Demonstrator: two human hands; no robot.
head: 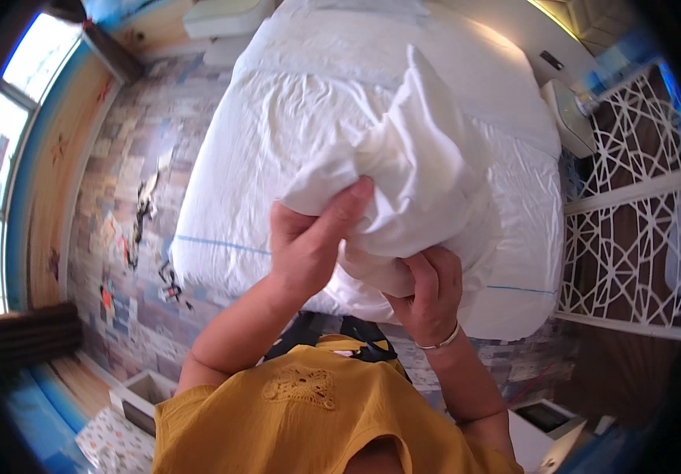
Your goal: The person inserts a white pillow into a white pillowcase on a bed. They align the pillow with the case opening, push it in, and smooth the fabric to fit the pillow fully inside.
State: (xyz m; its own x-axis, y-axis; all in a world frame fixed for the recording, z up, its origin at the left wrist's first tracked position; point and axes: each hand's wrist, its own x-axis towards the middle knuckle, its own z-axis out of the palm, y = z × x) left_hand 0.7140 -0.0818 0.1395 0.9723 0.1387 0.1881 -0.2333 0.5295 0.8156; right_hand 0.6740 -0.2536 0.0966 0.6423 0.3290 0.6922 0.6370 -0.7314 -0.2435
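A bunched white pillow in a cloth cover [423,166] is held up in front of me, over the near part of the bed. One corner of it points up and away. My left hand [316,237] grips its near left edge, thumb on top and the fingers hidden beneath the cloth. At the lower right, my right hand [432,284] holds the near edge with curled fingers, partly inside a fold. Beneath lies the bed [222,195], covered by a wrinkled white sheet with a thin blue line near its foot.
Small scattered items [145,201] lie on the patterned wood-look floor [121,142] left of the bed. A white lattice partition [624,249] stands at the right. Nightstands [568,115] flank the bed's head. Behind me on the left is an open white box [142,391].
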